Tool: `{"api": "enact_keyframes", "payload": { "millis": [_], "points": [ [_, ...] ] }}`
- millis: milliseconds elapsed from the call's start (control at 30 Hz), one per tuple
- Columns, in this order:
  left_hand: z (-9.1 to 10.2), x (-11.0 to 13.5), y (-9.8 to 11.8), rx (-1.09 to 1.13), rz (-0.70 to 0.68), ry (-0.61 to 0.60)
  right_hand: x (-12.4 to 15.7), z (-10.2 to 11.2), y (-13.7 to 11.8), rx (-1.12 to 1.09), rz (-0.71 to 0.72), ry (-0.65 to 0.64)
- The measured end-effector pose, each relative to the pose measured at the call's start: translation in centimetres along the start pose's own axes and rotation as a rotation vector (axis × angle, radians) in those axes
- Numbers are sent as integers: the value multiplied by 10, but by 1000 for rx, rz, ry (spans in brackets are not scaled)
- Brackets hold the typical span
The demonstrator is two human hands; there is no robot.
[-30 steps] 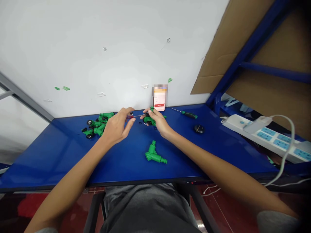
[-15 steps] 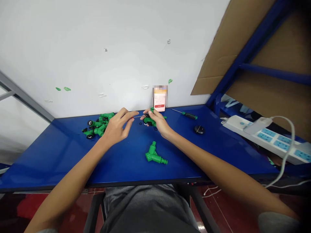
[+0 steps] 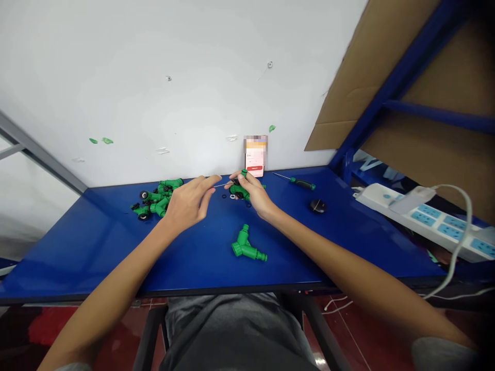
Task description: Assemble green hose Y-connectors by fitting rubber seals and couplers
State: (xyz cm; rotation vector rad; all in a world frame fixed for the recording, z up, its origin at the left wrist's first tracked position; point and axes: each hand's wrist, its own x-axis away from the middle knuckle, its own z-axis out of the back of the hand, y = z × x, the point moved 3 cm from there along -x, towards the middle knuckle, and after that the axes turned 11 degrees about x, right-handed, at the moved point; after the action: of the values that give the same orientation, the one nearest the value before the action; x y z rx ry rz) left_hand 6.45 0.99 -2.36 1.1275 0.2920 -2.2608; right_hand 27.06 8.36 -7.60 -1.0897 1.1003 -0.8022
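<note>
While my left hand (image 3: pixel 188 203) pinches a thin metal-shafted tool (image 3: pixel 223 185), its handle hidden behind my fingers, my right hand (image 3: pixel 258 196) grips a green plastic fitting with a black end (image 3: pixel 244 172), just in front of the upright, lit-screened phone (image 3: pixel 254 164). My hands are apart, the shaft spanning the gap. Nearer me than the phone lies a green Y-shaped plastic piece (image 3: pixel 247 251); left of the phone, piled green-and-black plastic fittings (image 3: pixel 159 207).
</note>
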Motion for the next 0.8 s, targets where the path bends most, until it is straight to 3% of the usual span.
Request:
{"api": "enact_keyframes", "payload": {
  "millis": [133, 400, 800],
  "points": [
    [1, -2, 3, -9, -40, -28, -1, 1, -1, 16, 5, -1],
    [-1, 2, 4, -70, 105, 27, 1, -2, 3, 23, 8, -22],
    [0, -4, 3, 55, -2, -15, 0, 1, 3, 21, 8, -17]
  ]
}}
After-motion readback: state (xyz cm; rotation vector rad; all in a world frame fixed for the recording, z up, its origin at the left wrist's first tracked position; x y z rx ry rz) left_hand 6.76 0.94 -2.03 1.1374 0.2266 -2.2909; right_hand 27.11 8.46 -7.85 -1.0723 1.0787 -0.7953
